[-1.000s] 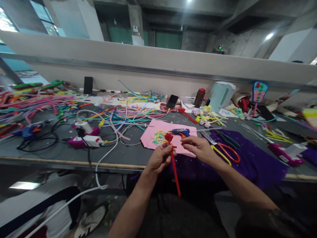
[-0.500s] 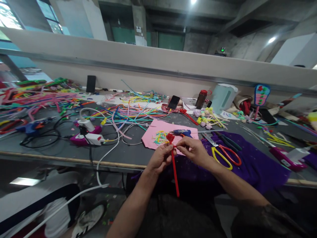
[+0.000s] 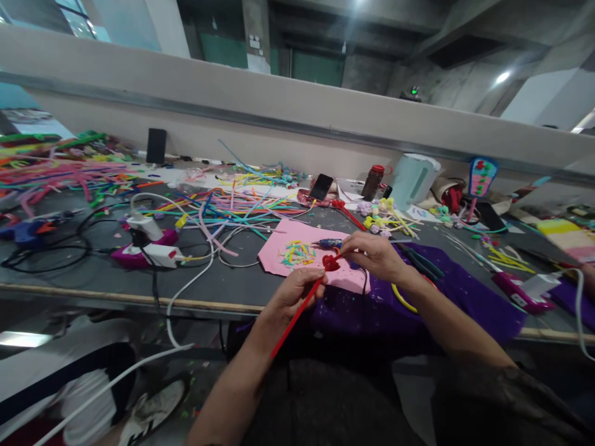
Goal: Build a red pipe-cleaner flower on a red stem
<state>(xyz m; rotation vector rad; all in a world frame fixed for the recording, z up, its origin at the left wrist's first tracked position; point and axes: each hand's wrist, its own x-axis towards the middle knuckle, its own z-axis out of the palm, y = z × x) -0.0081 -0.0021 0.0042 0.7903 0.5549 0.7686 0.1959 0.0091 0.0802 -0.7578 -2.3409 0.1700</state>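
Note:
My left hand (image 3: 297, 292) is closed in a pinch on the stem of a red pipe-cleaner flower (image 3: 331, 263), just below its head. The straight red stem (image 3: 294, 325) slants down and left from the fingers. At the upper right of the flower head, my right hand (image 3: 370, 254) pinches a short red end of the pipe cleaner. Both hands are over a pink sheet (image 3: 270, 251) with a pile of small yellow, teal and white cut pieces (image 3: 297, 254). Behind the flower lies a blue glue gun (image 3: 328, 243), partly covered by my right hand.
Purple cloth (image 3: 478, 303) drapes the table edge, with scissors (image 3: 403, 299) mostly hidden under my right forearm. Power strips (image 3: 144, 257) and white cables lie left. Pipe cleaners (image 3: 242, 204), a phone (image 3: 321, 186), a bottle (image 3: 373, 182) and a pitcher (image 3: 413, 179) stand behind. Someone's shoe (image 3: 155, 412) shows lower left.
The flower has tipped over, so its head faces me and its stem swings from near upright to slanting down-left. My right hand has moved up, pulling the red end to the upper right.

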